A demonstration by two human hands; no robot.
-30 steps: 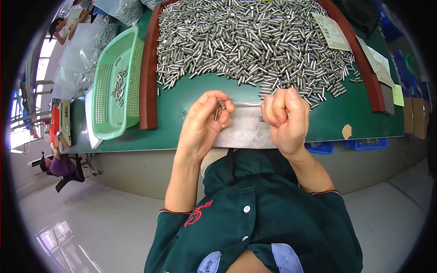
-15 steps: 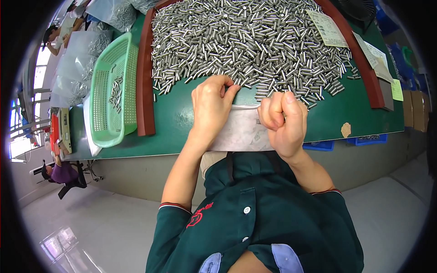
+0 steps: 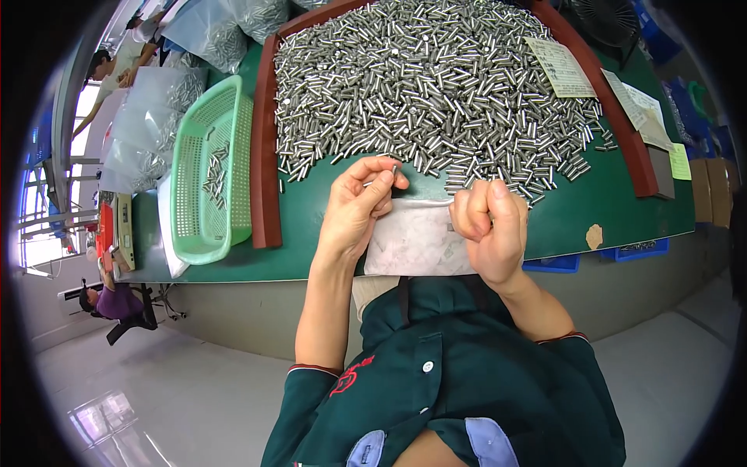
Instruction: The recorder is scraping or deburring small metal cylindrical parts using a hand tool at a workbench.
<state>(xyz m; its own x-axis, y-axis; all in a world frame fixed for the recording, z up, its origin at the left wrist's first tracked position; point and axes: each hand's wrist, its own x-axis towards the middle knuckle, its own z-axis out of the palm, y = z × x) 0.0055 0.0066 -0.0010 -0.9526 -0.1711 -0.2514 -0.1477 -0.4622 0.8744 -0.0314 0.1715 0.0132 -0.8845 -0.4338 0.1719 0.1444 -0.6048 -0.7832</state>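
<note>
My left hand (image 3: 359, 204) pinches a small metal pin (image 3: 395, 168) between thumb and fingertips, just short of the near edge of a wide heap of steel pins (image 3: 420, 93). The other fingers are curled. My right hand (image 3: 492, 229) is closed in a fist, and whatever lies inside it is hidden. It rests at the upper right corner of a pale, stained cloth (image 3: 420, 241), which lies over the table's front edge between my hands.
Dark red rails (image 3: 266, 156) border the heap on the green table (image 3: 311, 226). A light green basket (image 3: 180, 194) with some pins stands left, near bagged pins (image 3: 148, 124). Paper sheets (image 3: 560, 66) lie at right. Blue trays (image 3: 634, 251) sit below the edge. Other people are at far left.
My left hand has drawn back from the heap's edge and turned, with a pin now showing at its fingertips. The right fist keeps its place by the cloth. The whole view has shifted slightly.
</note>
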